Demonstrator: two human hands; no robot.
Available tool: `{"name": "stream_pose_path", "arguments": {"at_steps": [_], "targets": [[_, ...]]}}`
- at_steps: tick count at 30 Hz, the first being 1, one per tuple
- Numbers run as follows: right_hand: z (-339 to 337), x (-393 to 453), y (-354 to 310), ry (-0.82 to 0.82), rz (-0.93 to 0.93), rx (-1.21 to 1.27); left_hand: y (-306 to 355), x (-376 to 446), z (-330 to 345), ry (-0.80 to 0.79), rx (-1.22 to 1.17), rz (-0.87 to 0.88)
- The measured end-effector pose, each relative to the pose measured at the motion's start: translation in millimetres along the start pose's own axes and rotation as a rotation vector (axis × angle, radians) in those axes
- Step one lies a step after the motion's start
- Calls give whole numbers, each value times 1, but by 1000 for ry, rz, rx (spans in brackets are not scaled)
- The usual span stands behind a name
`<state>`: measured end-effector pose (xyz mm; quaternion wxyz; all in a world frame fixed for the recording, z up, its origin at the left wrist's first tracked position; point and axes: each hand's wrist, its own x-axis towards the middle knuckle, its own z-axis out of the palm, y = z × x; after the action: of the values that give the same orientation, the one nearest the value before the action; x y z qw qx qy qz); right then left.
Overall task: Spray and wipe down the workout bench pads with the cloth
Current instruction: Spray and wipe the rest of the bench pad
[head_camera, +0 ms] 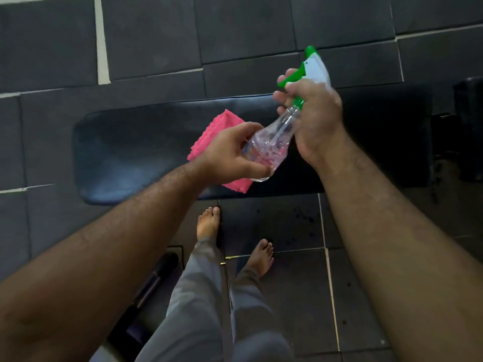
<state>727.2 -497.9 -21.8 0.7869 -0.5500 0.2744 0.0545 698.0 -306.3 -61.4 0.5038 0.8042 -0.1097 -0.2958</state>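
A clear spray bottle with a green and white trigger head is held tilted over the black bench pad. My right hand grips its neck, fingers at the green trigger. Around the bottle's base is my left hand. A pink cloth lies flat on the pad beneath my left hand, partly hidden by it.
Dark rubber floor tiles surround the bench. My bare feet stand just in front of the pad's near edge. A second black pad sits at the right edge. A dark bar or frame part lies low at the left.
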Motion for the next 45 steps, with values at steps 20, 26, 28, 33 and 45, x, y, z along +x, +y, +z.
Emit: {"name": "stream_pose_path", "arguments": {"at_steps": [20,26,28,33,45], "targets": [[46,-23,192,-53,-441,-1651,-126,-54,-57,1020,-49,-158],[7,-30,178,200,-315,-1710,-99,-75,11,1068,316,-238],[-17,-31,170,303,-264,-1685,-90,-81,43,812,535,21],[-89,-23,142,473,-138,-1688,-69,-8,63,382,828,123],[-73,-23,155,663,-29,-1520,-83,50,58,410,954,-47]]}}
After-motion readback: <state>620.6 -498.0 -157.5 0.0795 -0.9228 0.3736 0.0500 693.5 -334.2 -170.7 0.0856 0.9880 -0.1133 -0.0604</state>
